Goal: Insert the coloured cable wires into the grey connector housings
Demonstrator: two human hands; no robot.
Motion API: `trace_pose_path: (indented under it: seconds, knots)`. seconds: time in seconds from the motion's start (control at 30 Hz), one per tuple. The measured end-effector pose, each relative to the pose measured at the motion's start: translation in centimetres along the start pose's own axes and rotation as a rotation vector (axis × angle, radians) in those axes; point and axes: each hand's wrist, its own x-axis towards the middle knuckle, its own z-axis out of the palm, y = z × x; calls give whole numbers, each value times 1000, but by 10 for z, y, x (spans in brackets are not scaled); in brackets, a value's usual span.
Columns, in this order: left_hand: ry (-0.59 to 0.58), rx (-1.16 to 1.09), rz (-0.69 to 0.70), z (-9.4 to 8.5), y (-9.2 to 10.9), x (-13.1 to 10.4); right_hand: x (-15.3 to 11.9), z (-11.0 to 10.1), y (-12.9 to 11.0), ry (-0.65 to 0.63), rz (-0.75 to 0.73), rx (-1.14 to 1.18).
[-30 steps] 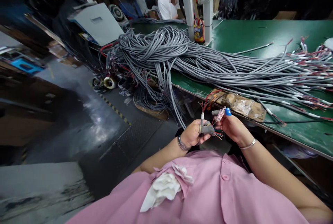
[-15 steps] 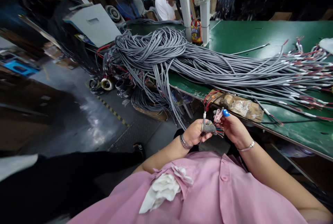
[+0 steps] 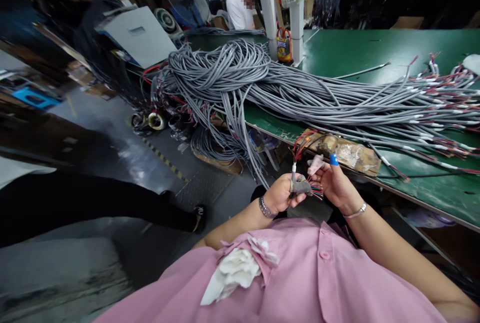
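Observation:
My left hand (image 3: 283,194) is closed around the end of a grey cable (image 3: 294,175), with the thumb in a grey wrap. The cable's white collar and loose red and dark wires (image 3: 297,149) stick up above the fist. Thin multicoloured wires (image 3: 317,191) fan out to the right from under the thumb. Close beside them is my right hand (image 3: 337,186), its blue-capped thumb raised apart from the fingers. A pinkish-white covering (image 3: 315,164) sits at its index fingertip. Its lower fingers are curled near the wires; whether they touch them is unclear.
A large bundle of grey cables (image 3: 300,88) lies along the green table (image 3: 375,48). A taped cardboard-like block (image 3: 341,153) rests at the near edge. One person (image 3: 238,9) sits beyond the table; another's black-trousered leg (image 3: 150,198) is at left.
My right thumb has lifted away from the index finger and points up. The left hand keeps its grip on the cable. The person at left has stepped, showing more of the leg.

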Motion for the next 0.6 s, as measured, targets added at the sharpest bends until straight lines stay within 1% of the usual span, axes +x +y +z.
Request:
trace_pose_path:
  seconds: [0.07,0.13,0.3,0.4,0.5,0.6]
  knots:
    - [27,-2,12,3,-4,-6,0,1,-2,-18,29,-9]
    - [70,3,35,7,-9,-11,0,4,-3,-4,34,-47]
    - [199,20,157,18,-14,-13,-1,8,2,64,-120,-165]
    - [220,-9,206,21,-13,-9,-3,10,4,83,-127,-143]
    - [226,-25,194,24,-11,-5,-4,12,3,70,-105,-115]
    - [239,-38,175,25,-9,-2,-4,13,3,69,-123,-126]
